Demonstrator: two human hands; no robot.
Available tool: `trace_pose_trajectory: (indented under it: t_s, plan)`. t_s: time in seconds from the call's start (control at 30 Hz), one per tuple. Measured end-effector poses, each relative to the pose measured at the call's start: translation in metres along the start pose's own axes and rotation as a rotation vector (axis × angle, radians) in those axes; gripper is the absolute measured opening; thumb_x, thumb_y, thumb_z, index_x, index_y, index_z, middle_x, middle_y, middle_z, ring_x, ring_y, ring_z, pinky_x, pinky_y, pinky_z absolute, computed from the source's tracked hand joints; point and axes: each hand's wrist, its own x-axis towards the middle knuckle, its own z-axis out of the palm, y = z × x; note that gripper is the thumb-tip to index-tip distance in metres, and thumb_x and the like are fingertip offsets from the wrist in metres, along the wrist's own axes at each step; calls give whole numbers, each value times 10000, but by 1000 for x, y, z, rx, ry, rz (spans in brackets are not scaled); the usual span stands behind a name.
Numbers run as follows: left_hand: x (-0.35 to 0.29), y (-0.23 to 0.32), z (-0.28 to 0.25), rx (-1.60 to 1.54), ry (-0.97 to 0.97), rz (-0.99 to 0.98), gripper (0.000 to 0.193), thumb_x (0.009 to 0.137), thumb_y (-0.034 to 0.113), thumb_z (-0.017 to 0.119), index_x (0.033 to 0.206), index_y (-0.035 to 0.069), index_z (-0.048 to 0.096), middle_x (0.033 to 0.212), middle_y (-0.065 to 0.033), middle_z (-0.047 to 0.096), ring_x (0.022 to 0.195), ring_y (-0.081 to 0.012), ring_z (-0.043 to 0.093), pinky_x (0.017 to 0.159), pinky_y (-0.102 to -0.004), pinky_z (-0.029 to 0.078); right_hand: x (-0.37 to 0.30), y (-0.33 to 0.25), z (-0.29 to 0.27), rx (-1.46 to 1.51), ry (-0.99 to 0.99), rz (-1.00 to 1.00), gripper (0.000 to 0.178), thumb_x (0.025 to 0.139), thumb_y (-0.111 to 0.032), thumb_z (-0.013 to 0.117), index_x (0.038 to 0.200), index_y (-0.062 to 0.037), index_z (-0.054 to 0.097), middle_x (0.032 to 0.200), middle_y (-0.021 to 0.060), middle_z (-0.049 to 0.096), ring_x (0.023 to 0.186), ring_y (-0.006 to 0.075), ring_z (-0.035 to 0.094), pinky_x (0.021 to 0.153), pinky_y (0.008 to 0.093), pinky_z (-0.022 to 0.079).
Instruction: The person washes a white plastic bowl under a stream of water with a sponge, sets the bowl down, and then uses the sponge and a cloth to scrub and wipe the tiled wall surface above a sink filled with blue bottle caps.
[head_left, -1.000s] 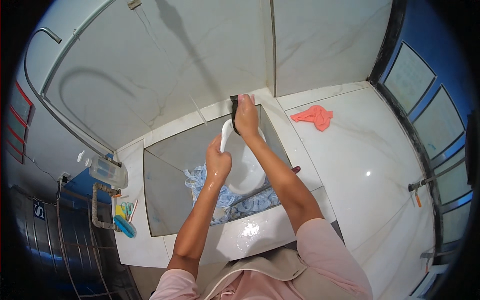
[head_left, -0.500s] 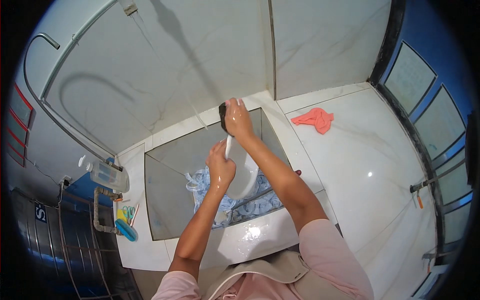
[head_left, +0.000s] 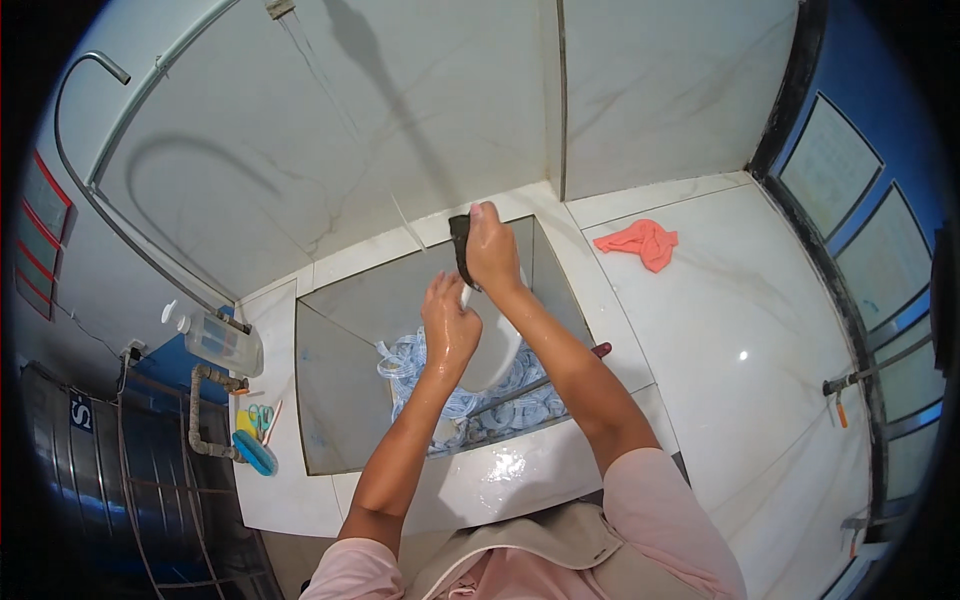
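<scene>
right hand (head_left: 493,250): fingers wrapped around a dark scrubber (head_left: 461,246), over the far edge of the sink (head_left: 340,300) | left hand (head_left: 449,325): fingers clamped on the rim of a white plate (head_left: 497,350), held tilted above the sink | blue-patterned dishes (head_left: 480,405) below in the sink | orange cloth (head_left: 641,242) on the table (head_left: 740,330), far right | soap bottle (head_left: 215,338) left

Much of the white plate (head_left: 497,352) is hidden behind the left hand (head_left: 448,325). The dark sponge (head_left: 460,246) is partly covered by the right hand (head_left: 492,250). The small items by the blue brush (head_left: 254,452) are too small to be identified.
</scene>
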Motion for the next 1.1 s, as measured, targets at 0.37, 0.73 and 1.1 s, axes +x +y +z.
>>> trace_pose_trajectory:
  t_s: [0.37, 0.73, 1.1]
  plan:
    - [-31, -1, -17, 6, 204, 212, 670, 599, -135, 395, 1232, 59, 497, 1337, -148, 412, 1292, -314, 306, 1071, -515, 128, -3, 2, -5, -165, -7, -98, 192, 904, -176, 380, 952, -19, 478, 638, 243, 564, 648, 444, 558, 589, 529, 419]
    - [-33, 16, -47, 219, 202, 379, 623, 534, -138, 491, 1136, 12, 538, 1116, -124, 519, 1085, -326, 441, 1018, -484, 258, 14, -4, -13, -155, -119, -86, 223, 922, -169, 383, 850, 36, 435, 777, 321, 506, 789, 506, 476, 803, 533, 391]
    - [-34, 10, -51, 279, 252, 393, 515, 529, -115, 537, 1028, 0, 593, 990, -98, 560, 987, -278, 490, 890, -407, 338, 0, -3, 3, -166, -117, -101, 208, 913, -152, 404, 892, 53, 432, 806, 355, 539, 835, 475, 535, 813, 512, 427]
